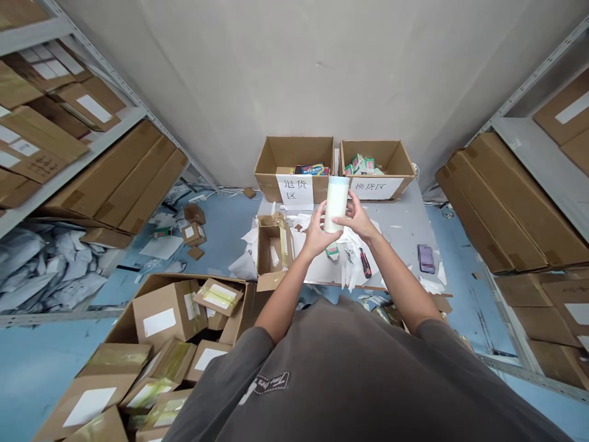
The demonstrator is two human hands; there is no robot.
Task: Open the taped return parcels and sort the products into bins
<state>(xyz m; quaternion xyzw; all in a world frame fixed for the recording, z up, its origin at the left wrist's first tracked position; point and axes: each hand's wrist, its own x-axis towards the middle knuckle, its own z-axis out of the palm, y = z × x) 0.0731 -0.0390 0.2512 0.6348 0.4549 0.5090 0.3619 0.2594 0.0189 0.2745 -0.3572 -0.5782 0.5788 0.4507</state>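
A pale white-green cylindrical container [337, 204] with a light blue top is held upright above the table [409, 227]. My left hand [316, 233] wraps its lower left side, and my right hand [360, 220] grips it from the right with the thumb across its front. Below the hands lie torn white paper, a small green and white box [332, 250] and a red and black cutter [365, 264]. An opened cardboard box [268, 248] stands left of my left hand.
At the table's back stand two labelled cardboard bins [267, 178] [407, 179] with small packages inside. A phone [426, 258] lies at the right. A large carton [151, 285] of parcels is at lower left. Shelves with boxes flank both sides.
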